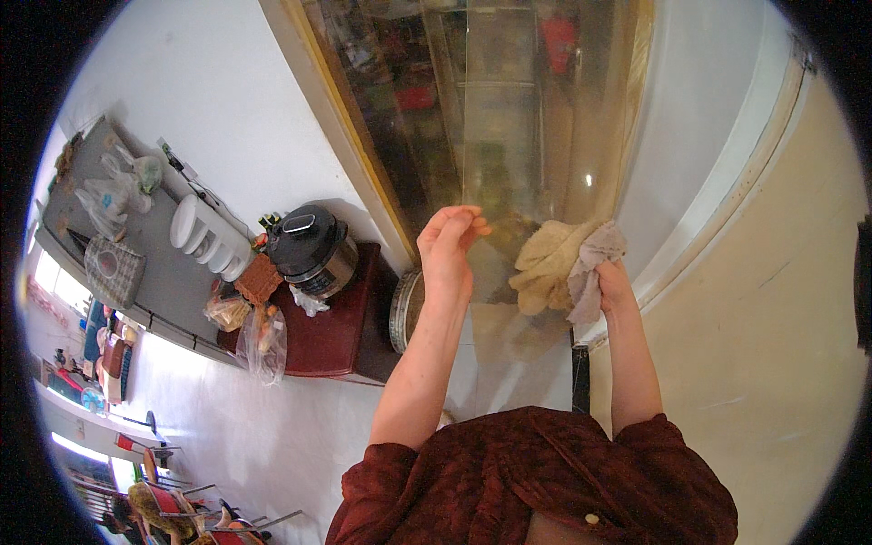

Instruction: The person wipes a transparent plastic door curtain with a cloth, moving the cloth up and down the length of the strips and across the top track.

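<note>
In the middle of the view hangs a clear, yellowish plastic door curtain [504,170] in a doorway. My left hand [449,245] is at its left edge, with thumb and curled fingers pinched together on it. To the right, my right hand [614,283] grips a bunched cloth [594,272]. The gripped part looks grey, and the larger folds to its left look tan; the tan part appears to be seen through the plastic. Much of my right fingers is hidden by the cloth.
Left of the doorway, an electric pressure cooker [310,252] stands on a dark red cabinet [320,344]. Beyond it, a grey tabletop [160,252] holds a white tiered rack [211,235] and plastic bags [116,194]. A beige door [742,354] stands at right.
</note>
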